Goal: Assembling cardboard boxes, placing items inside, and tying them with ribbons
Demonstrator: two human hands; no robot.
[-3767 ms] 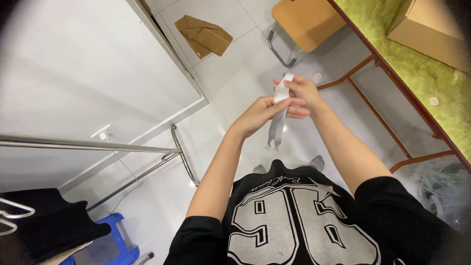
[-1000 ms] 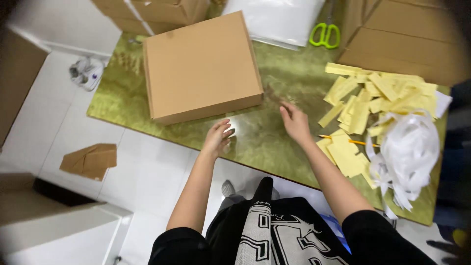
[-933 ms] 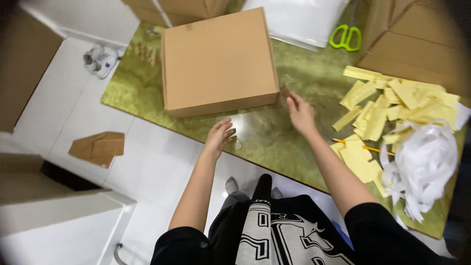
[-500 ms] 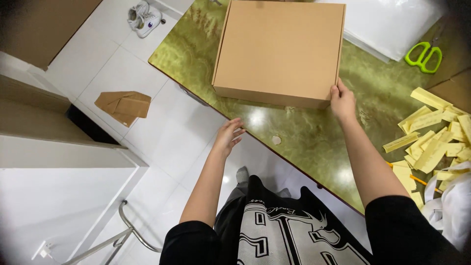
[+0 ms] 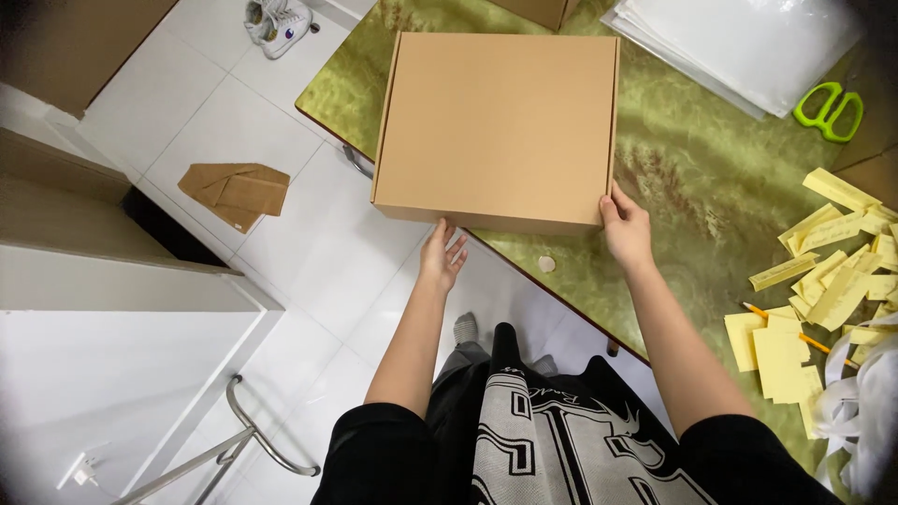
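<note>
Green scissors point(image 5: 829, 108), yellow paper strips point(image 5: 832, 281)

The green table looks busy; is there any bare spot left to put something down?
Yes. The green table is bare between the cardboard box and the yellow paper slips, below the white sheets and green scissors. The right edge is crowded with slips. The right hand grips the box corner; the left hand touches its near edge.

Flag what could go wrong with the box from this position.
The cardboard box overhangs the green table's edge at its near left corner, so it could tip or slide off. The right hand grips only one corner, and the left hand is open just beneath, so support looks thin.
</note>
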